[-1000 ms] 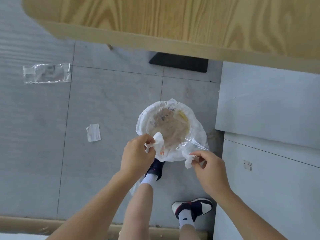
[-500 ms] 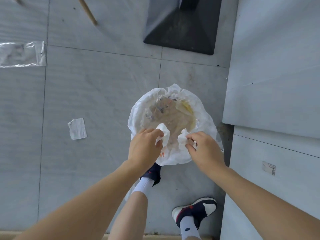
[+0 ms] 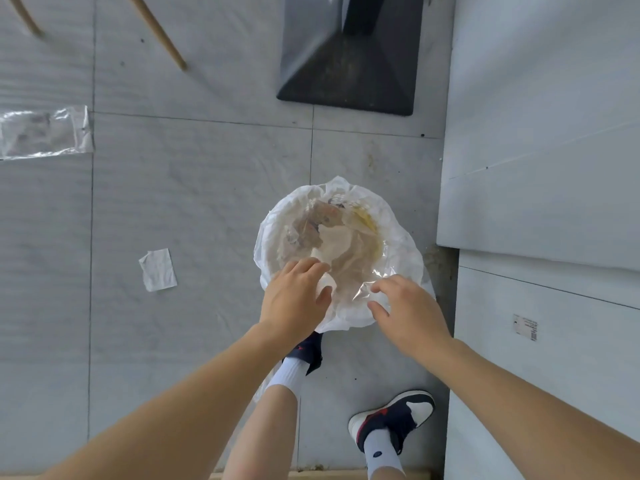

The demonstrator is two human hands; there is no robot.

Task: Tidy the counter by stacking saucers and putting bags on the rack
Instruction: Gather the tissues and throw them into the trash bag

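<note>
I look straight down at a round bin lined with a white plastic bag (image 3: 403, 244) on the grey tiled floor. Crumpled paper and wrappers (image 3: 329, 237) lie inside it. My left hand (image 3: 294, 299) hovers over the near left rim with its fingers spread and nothing gripped. My right hand (image 3: 407, 311) hovers over the near right rim, fingers apart and empty. No saucers or rack are in view.
A clear plastic bag (image 3: 45, 131) lies flat on the floor at far left. A scrap of white paper (image 3: 158, 270) lies left of the bin. A black stand base (image 3: 346, 64) sits beyond it, white cabinet panels (image 3: 540, 168) on the right, thin wooden legs (image 3: 157, 32) top left.
Both hands held crumpled white tissues pinched over the bin; now the fingers have spread and the tissues are out of my hands. The view has tilted down, and the wooden tabletop has left the frame.
</note>
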